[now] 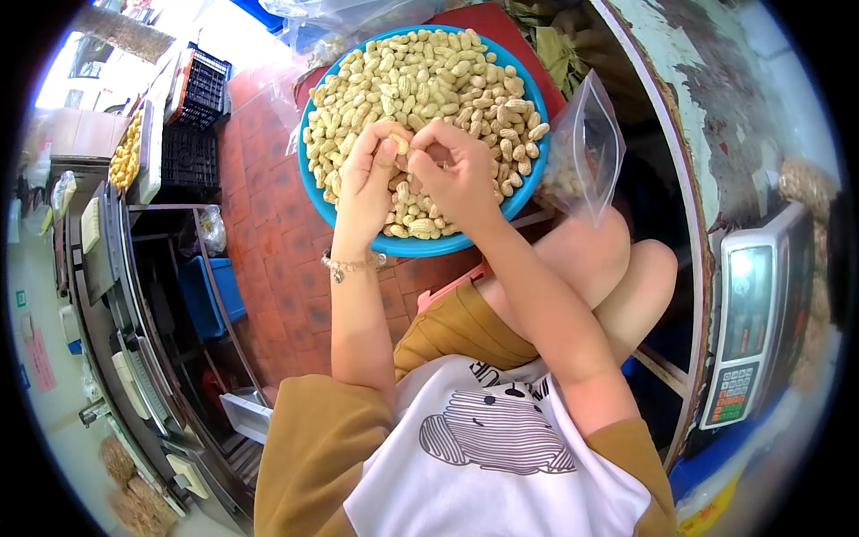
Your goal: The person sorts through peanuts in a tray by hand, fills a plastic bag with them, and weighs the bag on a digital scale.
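Observation:
A wide blue basin (315,199) is heaped with unshelled peanuts (412,76). Over the near half of the heap, my left hand (365,174) pinches one peanut (402,143) between thumb and fingertips. My right hand (458,172) meets it from the right, its thumb and index finger closed against the end of that same peanut. The right hand's other fingers curl inward, and what lies inside them is hidden. A beaded bracelet (338,267) circles my left wrist.
A clear plastic bag (586,152) with peanuts in it stands right of the basin. At far right a digital scale (750,313) sits on a worn counter (693,116). Black crates (190,161), a metal rack (210,277) and a blue bin (213,295) line the left side.

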### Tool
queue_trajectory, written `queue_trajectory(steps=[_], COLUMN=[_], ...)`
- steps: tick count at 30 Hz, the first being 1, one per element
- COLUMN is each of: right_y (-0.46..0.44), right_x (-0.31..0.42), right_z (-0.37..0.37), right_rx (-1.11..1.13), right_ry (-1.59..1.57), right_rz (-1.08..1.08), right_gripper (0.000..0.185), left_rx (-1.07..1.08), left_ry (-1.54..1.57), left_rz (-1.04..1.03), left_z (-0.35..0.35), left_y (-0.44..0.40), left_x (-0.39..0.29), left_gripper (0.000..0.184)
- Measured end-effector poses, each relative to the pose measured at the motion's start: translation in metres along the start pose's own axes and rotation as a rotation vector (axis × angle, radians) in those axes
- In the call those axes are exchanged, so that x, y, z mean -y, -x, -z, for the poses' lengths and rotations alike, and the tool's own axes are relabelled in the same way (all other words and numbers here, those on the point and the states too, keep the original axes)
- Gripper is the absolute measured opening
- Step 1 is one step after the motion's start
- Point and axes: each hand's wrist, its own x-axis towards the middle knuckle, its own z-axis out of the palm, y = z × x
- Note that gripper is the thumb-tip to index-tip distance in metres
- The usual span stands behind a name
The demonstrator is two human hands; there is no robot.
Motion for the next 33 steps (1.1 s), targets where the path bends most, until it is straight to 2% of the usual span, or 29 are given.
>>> queue_trajectory(steps=[2,3,6,7,10,11,14,15,18,19,21,25,28,30,33], right_y=[-0.001,-0.004,-0.009,-0.012,-0.022,-0.025,-0.047,-0.055,-0.082,-0.093,-0.117,-0.148,-0.144,-0.14,-0.132], right_x=[0.0,-0.006,-0.019,-0.017,-0.011,-0.008,0.0,0.003,0.01,0.006,-0.003,-0.04,-0.049,-0.055,-0.062], right_z=[0.005,0.008,0.002,0.007,0.013,0.018,0.035,0.04,0.053,0.054,0.058,0.075,0.086,0.092,0.1], right_rx=[0.066,0.104,-0.028,0.006,-0.07,-0.091,-0.156,-0.177,-0.309,-0.403,-0.588,-0.716,-0.824,-0.796,-0.62], right_ry=[-0.358,-0.456,-0.813,-0.873,-0.793,-0.785,-0.793,-0.771,-0.53,-0.416,-0.18,0.219,0.734,1.053,1.298], right_rz=[-0.283,-0.303,-0.391,-0.404,-0.327,-0.313,-0.344,-0.325,-0.153,-0.1,0.01,0.156,0.057,-0.138,-0.41], right_gripper=[0.006,0.007,0.008,0.008,0.012,0.014,0.015,0.016,0.015,0.015,0.015,0.016,0.012,0.01,0.017], left_rx=[0.041,0.061,0.03,-0.034,-0.109,-0.119,-0.222,-0.262,-0.272,-0.241,-0.266,-0.29,-0.321,-0.349,-0.39], left_ry=[0.137,0.206,0.472,0.57,0.545,0.435,-0.179,-0.333,-0.819,-0.909,-0.914,-0.89,-0.888,-0.909,-0.851], left_rz=[-0.012,-0.018,-0.173,-0.153,-0.161,-0.17,-0.14,-0.171,-0.291,-0.442,-0.445,-0.452,-0.47,-0.476,-0.47], left_z=[0.007,0.01,0.001,-0.001,-0.002,0.003,0.009,0.012,0.023,0.023,0.022,0.021,0.022,0.024,0.028], left_y=[-0.003,-0.004,-0.006,-0.005,0.0,0.0,0.006,0.008,0.016,0.015,0.015,0.014,0.016,0.018,0.018], left_x=[0.015,0.021,0.029,0.029,0.022,0.024,0.017,0.02,0.033,0.03,0.033,0.033,0.032,0.031,0.034], left_gripper=[0.019,0.019,0.018,0.018,0.02,0.023,0.023,0.018,0.015,0.016,0.017,0.019,0.021,0.022,0.022])
